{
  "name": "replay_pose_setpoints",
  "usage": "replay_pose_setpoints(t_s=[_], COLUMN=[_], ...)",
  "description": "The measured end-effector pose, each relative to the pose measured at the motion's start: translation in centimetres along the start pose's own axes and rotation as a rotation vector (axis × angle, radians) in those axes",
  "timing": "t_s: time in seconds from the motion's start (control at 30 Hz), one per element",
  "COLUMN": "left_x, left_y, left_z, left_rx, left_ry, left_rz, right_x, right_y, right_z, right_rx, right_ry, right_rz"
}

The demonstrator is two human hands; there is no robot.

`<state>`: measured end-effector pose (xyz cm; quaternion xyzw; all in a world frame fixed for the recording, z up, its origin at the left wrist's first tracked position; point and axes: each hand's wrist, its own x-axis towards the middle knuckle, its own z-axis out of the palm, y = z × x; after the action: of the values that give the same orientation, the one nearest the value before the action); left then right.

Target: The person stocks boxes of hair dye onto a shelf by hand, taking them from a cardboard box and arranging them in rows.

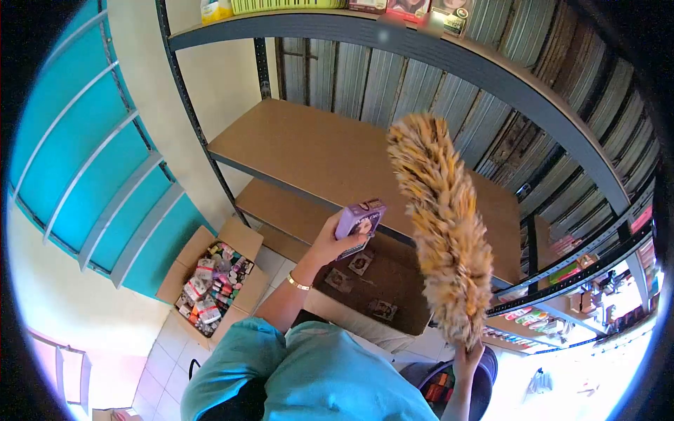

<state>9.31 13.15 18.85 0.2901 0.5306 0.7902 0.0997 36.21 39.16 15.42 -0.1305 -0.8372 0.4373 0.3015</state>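
My left hand (331, 242) is closed around a purple box (361, 219) with a picture of a person on its front, held up before the shelf. In my right hand (466, 361), low on the right, is the handle end of a feather duster (449, 231). Its long brown and orange plumes rise up in front of the shelf boards. Below the purple box stands an open cardboard box (400, 281) with a few small packets (361, 262) on its bottom.
A metal-framed rack with brown shelf boards (316, 140) fills the middle. On its top shelf are a green basket (288, 5) and several boxes (407, 8). An open carton of bottles (214, 288) sits left on the tiles. A dark bucket (484, 393) holds red items. More stocked shelves (540, 323) line the right.
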Motion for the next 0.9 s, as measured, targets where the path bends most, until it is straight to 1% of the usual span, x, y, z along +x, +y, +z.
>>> replay_pose_setpoints(t_s=[0.07, 0.1, 0.2, 0.23, 0.33, 0.37, 0.4, 0.43, 0.5, 0.53, 0.57, 0.6, 0.63, 0.7, 0.77, 0.8, 0.83, 0.87, 0.9], left_x=[-0.4, -0.9, -0.3, -0.1, 0.9, 1.3, 1.5, 1.5, 1.0, 1.0, 1.1, 1.3, 1.5, 2.0, 2.4, 2.4, 2.3, 2.3, 2.2], left_y=[0.2, 0.2, 0.3, 0.4, 1.8, -0.4, -0.2, 0.0, 1.5, 1.2, 1.5, 2.0, 2.3, 1.4, 0.4, 0.1, -0.2, -0.5, -1.4], left_z=[0.3, 0.3, 0.3, 1.2, 2.4, 0.5, 0.5, 0.5, 1.2, 1.0, 1.1, 1.2, 2.0, 1.6, 1.0, 0.6, 0.2, -0.4, -1.2], left_rx=[0.068, -0.028, -0.642, -0.875, -0.993, -1.086, -1.089, -1.092, -1.140, -1.154, -1.166, -1.174, -1.139, -1.015, -0.895, -0.865, -0.832, -0.797, -0.865], left_ry=[0.048, 0.090, -0.007, -0.007, 0.175, 0.005, 0.077, 0.152, 0.210, 0.104, -0.003, -0.109, 0.293, 0.361, 0.431, 0.435, 0.441, 0.443, 0.246], left_rz=[0.080, -0.001, -0.218, -0.193, -0.150, -0.108, -0.145, -0.183, -0.182, -0.150, -0.120, -0.093, -0.161, -0.208, -0.252, -0.254, -0.260, -0.263, -0.157], right_x=[-0.8, -1.5, -0.5, -0.5, -2.5, -3.5, -3.6, -2.8, -2.7, -2.6, -2.4, -2.7, -3.0, -3.2, -4.0, -4.5, -4.9, -5.0, -4.8], right_y=[0.2, 0.0, -0.8, -0.7, -1.2, 0.0, -0.2, -0.3, -0.4, -0.4, -0.6, -0.4, 0.0, -0.8, 0.7, 1.2, 1.7, 1.1, 0.5], right_z=[-0.9, -1.0, -0.2, 0.4, 3.4, 3.9, 4.4, 4.3, 5.3, 5.8, 6.3, 6.4, 6.6, 6.7, 7.3, 7.5, 6.6, 6.6, 6.9], right_rx=[-0.307, -0.455, -0.137, -0.033, 0.223, 0.093, -0.035, -0.044, 0.001, 0.022, 0.093, 0.123, 0.153, 0.182, 0.138, 0.113, 0.223, 0.281, 0.343], right_ry=[-0.036, -0.053, -0.161, -0.073, 0.142, 0.069, -0.002, -0.234, -0.168, -0.138, -0.088, -0.109, -0.127, -0.150, -0.075, -0.038, -0.178, -0.148, -0.114], right_rz=[-0.222, -0.325, 0.203, 0.156, 0.246, 0.168, 0.089, 0.154, 0.190, 0.204, 0.153, 0.171, 0.185, 0.224, 0.209, 0.203, 0.384, 0.429, 0.467])
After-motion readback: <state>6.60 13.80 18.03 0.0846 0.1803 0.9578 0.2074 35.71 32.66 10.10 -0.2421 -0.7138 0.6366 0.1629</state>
